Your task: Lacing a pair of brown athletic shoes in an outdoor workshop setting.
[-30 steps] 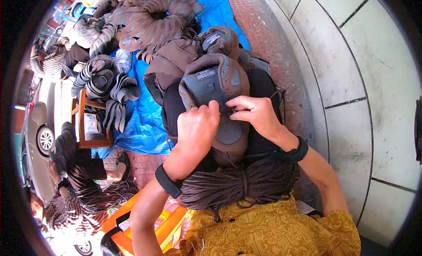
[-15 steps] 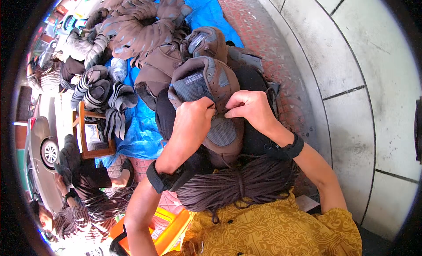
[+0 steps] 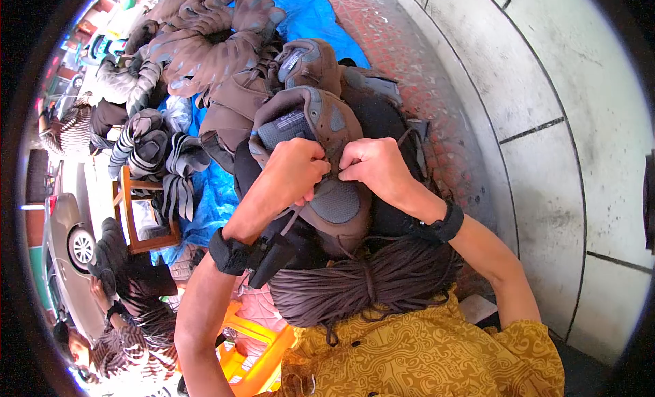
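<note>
A brown shoe [image 3: 345,127] with grey mesh patches rests between my dark-clad knees, its toe toward me. My left hand [image 3: 298,170] is closed over the lacing area, and a dark shoelace [image 3: 292,219] trails out below its fingers. On the other side of the opening, my right hand [image 3: 379,168] pinches with thumb and forefinger at the row of eyelets. What lies between those fingertips is too small to make out. Across my lap lies a thick tied bundle of dark laces [image 3: 321,284].
More brown shoes [image 3: 310,63] and a large coil of shoe uppers [image 3: 225,39] lie beyond on a blue tarp [image 3: 215,199]. Striped shoe parts and a wooden stool [image 3: 140,247] are at left, near another person handling shoe parts [image 3: 112,237]. A tiled wall [image 3: 546,172] borders the right.
My left hand has turned and moved slightly down and left, and a lace now shows below it. The right hand and the shoe have shifted slightly left in view.
</note>
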{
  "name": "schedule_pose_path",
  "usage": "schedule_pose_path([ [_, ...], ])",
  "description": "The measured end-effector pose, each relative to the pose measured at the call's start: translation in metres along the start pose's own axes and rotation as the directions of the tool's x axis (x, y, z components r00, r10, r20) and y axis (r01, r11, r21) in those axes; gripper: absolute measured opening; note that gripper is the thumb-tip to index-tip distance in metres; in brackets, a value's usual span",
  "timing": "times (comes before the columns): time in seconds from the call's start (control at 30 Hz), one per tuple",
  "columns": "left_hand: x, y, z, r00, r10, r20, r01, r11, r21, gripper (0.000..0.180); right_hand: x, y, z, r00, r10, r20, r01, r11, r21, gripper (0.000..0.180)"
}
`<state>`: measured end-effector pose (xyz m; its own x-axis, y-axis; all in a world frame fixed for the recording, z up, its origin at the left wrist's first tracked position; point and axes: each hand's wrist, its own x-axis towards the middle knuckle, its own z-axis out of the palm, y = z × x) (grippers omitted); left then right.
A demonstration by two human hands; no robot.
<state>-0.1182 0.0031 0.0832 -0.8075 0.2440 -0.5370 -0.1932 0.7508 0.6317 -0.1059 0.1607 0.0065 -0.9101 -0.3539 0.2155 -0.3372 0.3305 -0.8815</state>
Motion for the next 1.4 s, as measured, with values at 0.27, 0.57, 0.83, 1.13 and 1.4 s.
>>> schedule_pose_path([
  [0.27,-0.002,-0.001,0.003,0.994,0.101,-0.031,-0.102,0.995,-0.008,0.015,0.003,-0.001,0.0,0.998,-0.05,-0.026,0.05,0.998,-0.027,0.014],
  [0.57,0.0,-0.002,0.007,0.99,0.117,-0.078,-0.118,0.993,-0.009,0.014,-0.001,0.013,-0.011,0.958,-0.287,-0.015,0.287,0.958,-0.022,0.013],
  [0.83,0.004,-0.005,0.013,0.985,0.12,-0.124,-0.123,0.992,-0.017,0.015,0.006,0.005,0.001,0.935,-0.35,-0.053,0.333,0.921,-0.204,0.016],
  [1.13,0.009,0.005,0.003,0.999,-0.028,0.03,0.023,0.988,0.154,0.015,0.012,0.006,-0.013,0.75,-0.633,0.189,0.604,0.541,-0.586,0.01],
  [1.4,0.006,0.003,0.004,1.0,0.012,-0.023,-0.01,0.995,0.101,0.012,0.043,-0.011,-0.027,0.588,-0.648,0.485,0.784,0.308,-0.539,0.01],
])
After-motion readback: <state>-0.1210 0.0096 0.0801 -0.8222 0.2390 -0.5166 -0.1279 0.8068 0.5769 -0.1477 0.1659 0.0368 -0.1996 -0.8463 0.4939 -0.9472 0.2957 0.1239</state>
